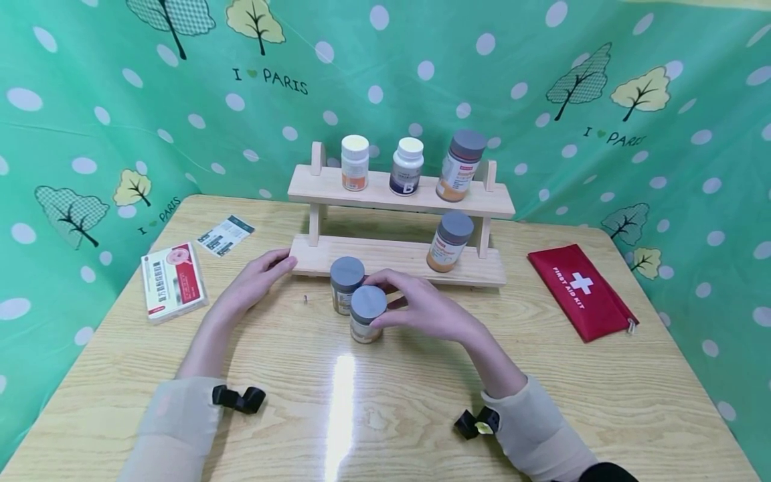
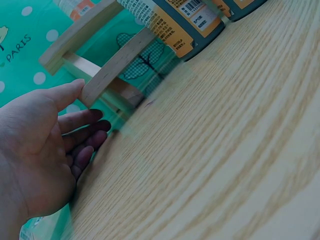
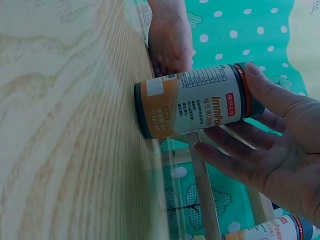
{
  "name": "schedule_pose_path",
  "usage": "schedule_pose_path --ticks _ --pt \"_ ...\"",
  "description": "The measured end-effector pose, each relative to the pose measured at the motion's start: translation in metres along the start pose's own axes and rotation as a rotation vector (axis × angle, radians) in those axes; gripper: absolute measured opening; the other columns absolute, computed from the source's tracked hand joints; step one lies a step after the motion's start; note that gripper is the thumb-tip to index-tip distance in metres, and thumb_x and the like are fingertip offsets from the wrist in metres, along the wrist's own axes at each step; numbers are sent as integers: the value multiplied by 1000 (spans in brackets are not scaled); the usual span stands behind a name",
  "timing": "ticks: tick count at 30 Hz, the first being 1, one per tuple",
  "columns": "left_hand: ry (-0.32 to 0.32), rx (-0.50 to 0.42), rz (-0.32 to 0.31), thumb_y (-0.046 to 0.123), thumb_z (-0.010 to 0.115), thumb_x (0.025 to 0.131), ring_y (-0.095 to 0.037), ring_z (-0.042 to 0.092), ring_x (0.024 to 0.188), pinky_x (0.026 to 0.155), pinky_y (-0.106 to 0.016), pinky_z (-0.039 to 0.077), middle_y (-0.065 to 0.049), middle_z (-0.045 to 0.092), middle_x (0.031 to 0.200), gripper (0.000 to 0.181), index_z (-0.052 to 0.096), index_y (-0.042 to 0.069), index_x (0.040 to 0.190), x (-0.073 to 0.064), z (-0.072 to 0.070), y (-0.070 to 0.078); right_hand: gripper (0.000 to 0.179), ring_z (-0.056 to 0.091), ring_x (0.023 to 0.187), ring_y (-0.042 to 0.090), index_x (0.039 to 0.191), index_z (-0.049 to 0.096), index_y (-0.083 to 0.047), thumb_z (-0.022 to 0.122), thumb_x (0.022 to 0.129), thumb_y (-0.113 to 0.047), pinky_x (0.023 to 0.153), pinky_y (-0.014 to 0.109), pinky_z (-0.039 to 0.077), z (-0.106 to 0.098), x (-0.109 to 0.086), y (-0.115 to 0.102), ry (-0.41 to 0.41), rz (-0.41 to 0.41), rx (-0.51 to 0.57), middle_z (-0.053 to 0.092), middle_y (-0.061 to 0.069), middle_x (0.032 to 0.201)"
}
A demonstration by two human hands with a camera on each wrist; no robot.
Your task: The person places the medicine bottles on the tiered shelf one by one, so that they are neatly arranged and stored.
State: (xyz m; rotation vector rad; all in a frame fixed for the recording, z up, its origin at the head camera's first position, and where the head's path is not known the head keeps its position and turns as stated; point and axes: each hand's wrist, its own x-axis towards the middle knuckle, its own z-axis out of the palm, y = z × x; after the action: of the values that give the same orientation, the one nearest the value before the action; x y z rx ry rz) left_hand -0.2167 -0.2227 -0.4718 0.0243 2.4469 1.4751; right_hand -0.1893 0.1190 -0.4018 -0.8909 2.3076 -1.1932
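My right hand [image 1: 424,308] holds a grey-capped vitamin bottle [image 1: 366,321] near its top, thumb on the cap in the right wrist view. This bottle [image 3: 192,102] stands upright on the table. Just behind it, to the left, stands a similar grey-capped bottle [image 1: 346,288]. My left hand [image 1: 255,278] grips the left end of the two-tier wooden rack [image 1: 373,251]. In the left wrist view, the thumb touches the lower board [image 2: 112,70] and the curled fingers lie beside and under its end. Another grey-capped bottle [image 1: 448,244] sits on the lower tier, toward its right.
On the upper tier are two white-capped bottles, one orange-labelled [image 1: 355,164] and one dark-labelled [image 1: 406,167], plus a larger grey-capped bottle [image 1: 460,167]. A medicine box [image 1: 175,281] and a printed card [image 1: 225,235] lie left. A red first aid pouch [image 1: 578,291] lies right.
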Motion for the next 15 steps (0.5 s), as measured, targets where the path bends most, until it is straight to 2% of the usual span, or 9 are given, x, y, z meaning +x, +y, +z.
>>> schedule_pose_path --ticks 7,15 --pt "0 -4 0 58 46 105 -42 15 160 129 -64 18 -19 25 170 78 26 11 164 1 0 -1 54 63 124 18 134 61 -18 85 86 -23 107 41 56 -6 -3 -2 26 -2 5 67 -2 130" --pt "2 2 -2 62 46 104 -42 15 160 129 -64 19 -19 26 170 81 27 11 164 0 0 0 56 68 114 17 133 61 -14 86 84 -17 101 38 59 -17 -5 -1 93 -21 -5 70 2 125"
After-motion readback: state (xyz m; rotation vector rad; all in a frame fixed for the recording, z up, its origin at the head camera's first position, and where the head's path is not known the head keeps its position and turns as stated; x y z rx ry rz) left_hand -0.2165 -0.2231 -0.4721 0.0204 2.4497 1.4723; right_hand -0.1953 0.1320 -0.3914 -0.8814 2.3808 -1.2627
